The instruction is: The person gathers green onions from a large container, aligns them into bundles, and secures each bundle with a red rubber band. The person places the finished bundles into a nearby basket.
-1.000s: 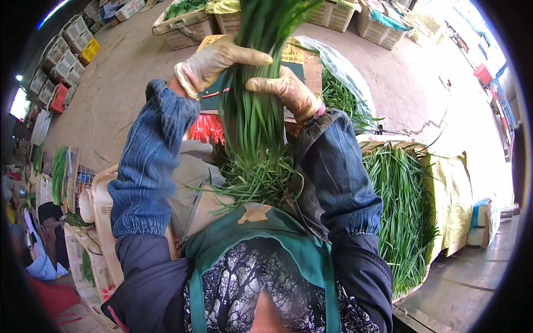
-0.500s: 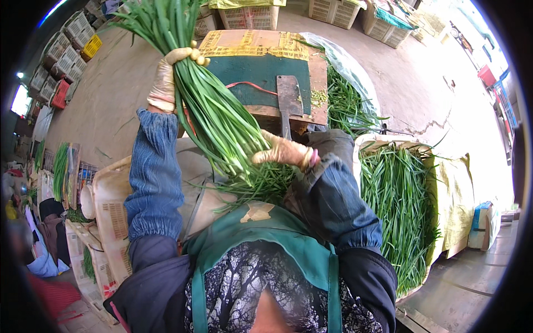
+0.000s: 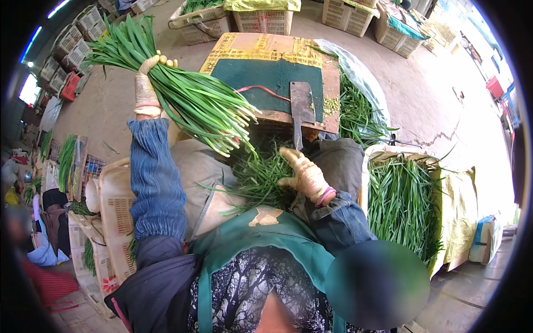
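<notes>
In my gloved left hand (image 3: pixel 146 83) is a bunch of garlic chives (image 3: pixel 197 102). The fingers wrap round its leafy part, and the pale cut ends slant down to the right over my lap. My right hand (image 3: pixel 306 177), also gloved, is apart from the bunch with thumb and fingers spread. It is closest to loose green leaves (image 3: pixel 258 177) heaped in my lap. Beyond it a cleaver (image 3: pixel 302 102) lies on a low work block (image 3: pixel 269 40) with a green mat (image 3: pixel 239 75), its handle pointing toward me. A red tie (image 3: pixel 264 89) runs across the mat to the blade.
A crate of chives (image 3: pixel 402 200) stands at my right, beside a yellow cover (image 3: pixel 455 211). Clear plastic (image 3: pixel 361 69) holds more leaves right of the block. An empty-looking crate (image 3: pixel 116 194) is at my left. Several crates (image 3: pixel 264 22) line the far floor.
My right hand has come off the lower end of the bunch and drawn back toward my lap. The bunch has swung to a flatter slant, and the left hand has shifted slightly left.
</notes>
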Available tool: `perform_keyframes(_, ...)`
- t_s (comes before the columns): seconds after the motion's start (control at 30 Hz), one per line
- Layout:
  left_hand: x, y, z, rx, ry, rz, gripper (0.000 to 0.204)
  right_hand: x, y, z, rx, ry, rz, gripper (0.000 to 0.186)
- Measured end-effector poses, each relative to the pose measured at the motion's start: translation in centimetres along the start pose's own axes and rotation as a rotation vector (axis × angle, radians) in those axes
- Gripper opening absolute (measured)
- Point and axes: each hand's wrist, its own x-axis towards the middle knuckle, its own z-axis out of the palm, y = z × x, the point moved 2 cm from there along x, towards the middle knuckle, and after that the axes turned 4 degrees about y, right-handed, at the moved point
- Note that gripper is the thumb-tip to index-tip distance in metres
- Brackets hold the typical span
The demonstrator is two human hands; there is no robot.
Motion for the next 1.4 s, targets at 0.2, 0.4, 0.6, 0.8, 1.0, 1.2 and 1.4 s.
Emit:
perform_keyframes(0.2, -0.2, -1.0, 0.0, -0.016, -0.04, -0.01, 0.019, 6.5, -6.9, 0.4, 0.465, -0.018, 0.209, 0.076)
perform_keyframes(0.4, 0.2, 0.0, -0.7, -0.063, 0.046, 0.049, 0.019, 2.5, -1.9, 2.5, 0.021, -0.177, 0.049, 0.021)
perform_keyframes(0.6, 0.6, 0.9, -2.0, -0.107, 0.056, 0.108, 0.017, -1.0, -0.1, 1.0, -0.079, -0.475, 0.037, 0.041)
perform_keyframes(0.8, 0.2, -0.2, -1.4, -0.093, 0.043, 0.085, 0.016, 5.1, -5.7, -0.7, 1.149, 0.041, 0.521, 0.052)
perform_keyframes(1.0, 0.1, -1.7, -1.3, -0.045, 0.125, 0.063, 0.014, 7.4, -5.5, -2.9, 0.982, 0.078, 0.465, 0.021)
perform_keyframes(1.2, 1.4, -0.4, -3.7, -0.101, 0.192, 0.097, 0.013, 0.9, 2.5, -2.9, -0.197, -0.323, 0.068, 0.015)
perform_keyframes(1.4, 0.5, -3.0, -1.6, -0.037, 0.212, 0.05, 0.012, 7.4, -8.4, -5.2, -0.275, 0.338, -0.201, 0.047)
